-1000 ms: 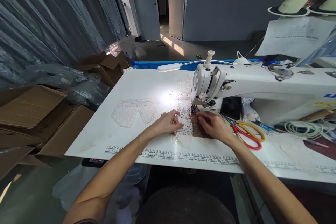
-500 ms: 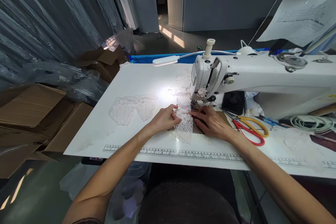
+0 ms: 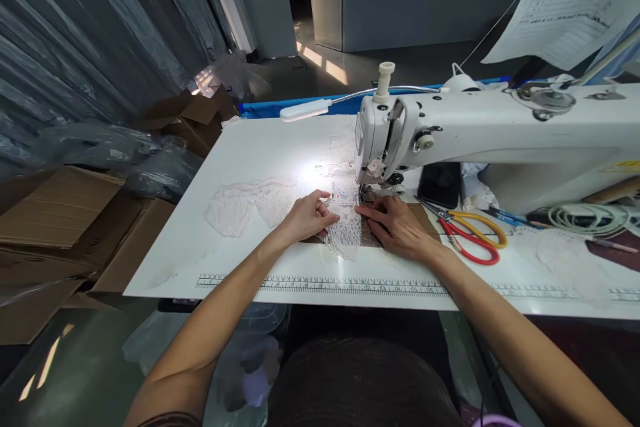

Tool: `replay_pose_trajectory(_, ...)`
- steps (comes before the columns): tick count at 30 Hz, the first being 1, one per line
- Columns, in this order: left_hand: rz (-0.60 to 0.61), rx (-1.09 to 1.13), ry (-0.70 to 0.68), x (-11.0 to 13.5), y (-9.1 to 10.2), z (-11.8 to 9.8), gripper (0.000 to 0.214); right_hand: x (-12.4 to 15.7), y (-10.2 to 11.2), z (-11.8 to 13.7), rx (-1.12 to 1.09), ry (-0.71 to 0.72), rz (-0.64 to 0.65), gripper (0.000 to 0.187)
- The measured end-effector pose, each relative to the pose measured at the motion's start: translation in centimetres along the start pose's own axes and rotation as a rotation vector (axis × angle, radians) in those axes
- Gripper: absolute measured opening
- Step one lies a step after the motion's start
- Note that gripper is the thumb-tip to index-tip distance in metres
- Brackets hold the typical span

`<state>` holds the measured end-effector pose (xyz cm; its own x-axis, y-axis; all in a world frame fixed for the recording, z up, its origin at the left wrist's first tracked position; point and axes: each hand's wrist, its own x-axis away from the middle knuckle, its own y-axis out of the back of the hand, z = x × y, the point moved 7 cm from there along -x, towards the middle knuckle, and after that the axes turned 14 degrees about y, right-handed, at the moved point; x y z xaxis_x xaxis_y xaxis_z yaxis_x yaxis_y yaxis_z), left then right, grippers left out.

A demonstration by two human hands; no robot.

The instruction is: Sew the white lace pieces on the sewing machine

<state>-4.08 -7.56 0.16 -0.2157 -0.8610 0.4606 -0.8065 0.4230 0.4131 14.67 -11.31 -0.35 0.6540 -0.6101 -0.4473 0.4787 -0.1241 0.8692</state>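
Note:
A strip of white lace runs under the needle area of a white sewing machine, its near end lying towards me. My left hand is at the lace's left edge, fingers curled, with thumb and forefinger closed on the fabric. On the right edge rests my right hand, its fingers stretched out and the forefinger touching the lace close to the presser foot. A small red mark shows on the lace by my left forefinger. Beneath the lace and hands lies a flat brown piece. The needle tip is hidden.
More white lace pieces lie at the left of the white table. Scissors with red and yellow handles, a dark phone-like slab and coiled cord are at right. Cardboard boxes stand left of the table.
The lace has moved slightly away from me, towards the machine; its near end is farther from the ruler's edge. Both hands keep their places beside it. The view has shifted a little.

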Motion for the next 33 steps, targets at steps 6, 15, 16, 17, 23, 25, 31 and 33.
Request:
replay_pose_trajectory(6, -0.005, 0.011, -0.002, -0.2, -0.1, 0.2, 0.057, -0.1, -0.2, 0.0, 0.02, -0.025, 0.015, 0.04)
replay_pose_trajectory(15, -0.007, -0.021, -0.019, -0.1, -0.2, 0.1, 0.061, 0.2, 0.9, 0.8, -0.11, 0.004, 0.034, 0.04)
replay_pose_trajectory(16, -0.01, -0.024, -0.02, -0.1, -0.2, 0.1, 0.061, 0.2, 0.9, 0.9, -0.117, 0.011, 0.044, 0.039)
replay_pose_trajectory(17, -0.016, -0.026, -0.022, -0.1, -0.1, 0.1, 0.061, 0.2, 0.9, 1.0, -0.117, 0.016, 0.054, 0.038)
replay_pose_trajectory(23, -0.029, -0.041, -0.02, 0.0, -0.1, 0.0, 0.059, 0.4, 0.4, 1.0, -0.078, 0.027, 0.085, 0.037)
replay_pose_trajectory(25, -0.032, -0.048, -0.021, 0.1, -0.1, -0.1, 0.059, 0.5, 0.2, 0.9, -0.072, 0.021, 0.085, 0.038)
replay_pose_trajectory(31, -0.058, -0.089, -0.044, 0.5, 0.0, -0.4, 0.059, 0.6, 0.2, 0.9, -0.078, 0.022, 0.086, 0.039)
replay_pose_trajectory(33, -0.059, -0.095, -0.056, 0.6, 0.0, -0.5, 0.055, 0.6, 0.2, 0.9, -0.073, 0.026, 0.089, 0.039)
